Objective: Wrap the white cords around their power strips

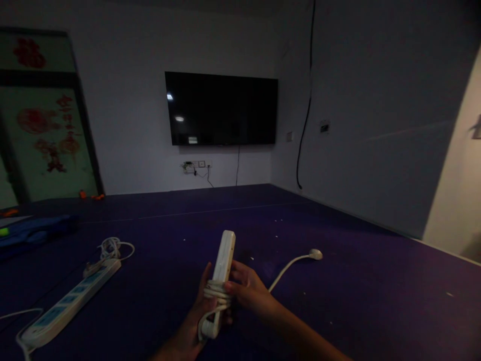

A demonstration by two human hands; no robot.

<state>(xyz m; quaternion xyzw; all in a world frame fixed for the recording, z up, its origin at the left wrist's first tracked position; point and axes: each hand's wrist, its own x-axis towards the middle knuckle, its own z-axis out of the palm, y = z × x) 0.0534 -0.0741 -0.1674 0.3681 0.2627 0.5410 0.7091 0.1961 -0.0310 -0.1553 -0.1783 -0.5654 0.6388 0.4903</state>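
Note:
A white power strip is held up in front of me, its far end tilted away. Several turns of its white cord are wrapped around the lower half. My left hand grips the strip from the left and below, close to the cord's end. On the other side, my right hand is closed at the coils, thumb resting on them. From behind this hand the loose cord runs out to a white plug lying on the purple surface. Some fingers of both hands are hidden behind the strip.
At left lies a longer power strip with blue sockets and a bundled white cable. Blue cloth is farther left. A television hangs on the back wall, and a black cable hangs at right.

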